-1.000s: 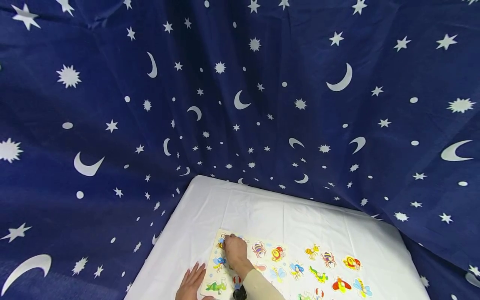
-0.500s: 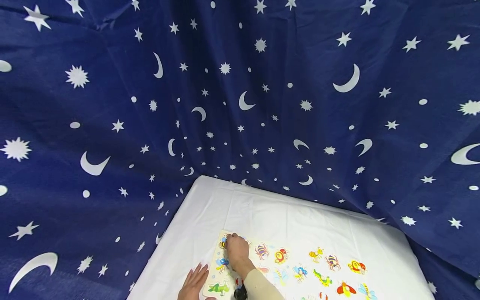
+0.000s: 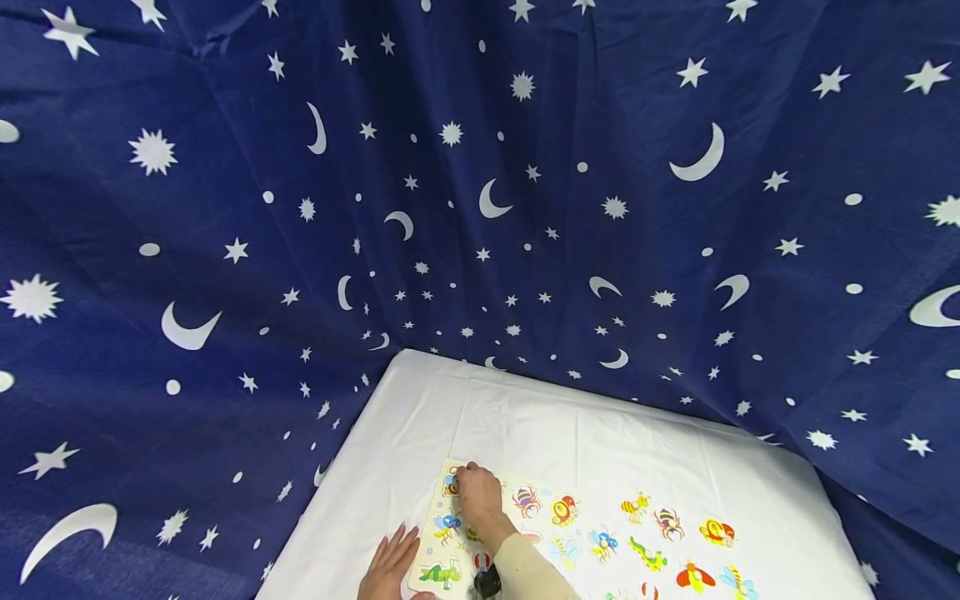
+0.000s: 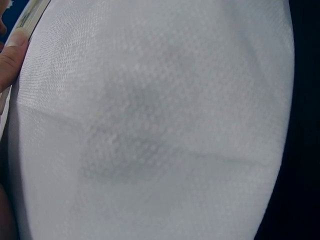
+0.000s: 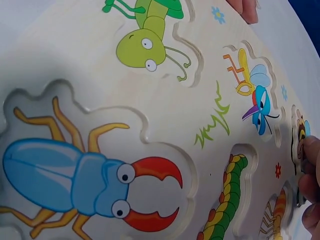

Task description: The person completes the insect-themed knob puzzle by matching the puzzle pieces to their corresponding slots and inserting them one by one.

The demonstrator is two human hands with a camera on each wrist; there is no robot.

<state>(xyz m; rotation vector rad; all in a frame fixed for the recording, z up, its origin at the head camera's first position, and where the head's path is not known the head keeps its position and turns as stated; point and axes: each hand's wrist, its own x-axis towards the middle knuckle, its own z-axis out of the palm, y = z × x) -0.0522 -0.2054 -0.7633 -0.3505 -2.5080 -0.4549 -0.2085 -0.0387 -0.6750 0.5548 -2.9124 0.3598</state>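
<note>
A pale wooden insect puzzle board lies on the white cloth. At its far left corner, my right hand pinches a bee puzzle piece between curled fingers; in the right wrist view the fingertips sit right on the bee, at its recess. My left hand rests flat on the cloth by the board's left edge, its thumb at that edge. Nearby on the board are a green grasshopper, a blue mosquito, a caterpillar recess and a blue stag beetle recess.
Several loose insect pieces lie right of the board, among them a spider, a green caterpillar and a red-winged bug. A dark wrist camera sits on my right wrist. A blue star-patterned curtain surrounds the table.
The head view has shifted slightly, so the board and pieces appear a little farther right. My right hand stays at the bee, shifting only slightly; my left hand stays on the cloth.
</note>
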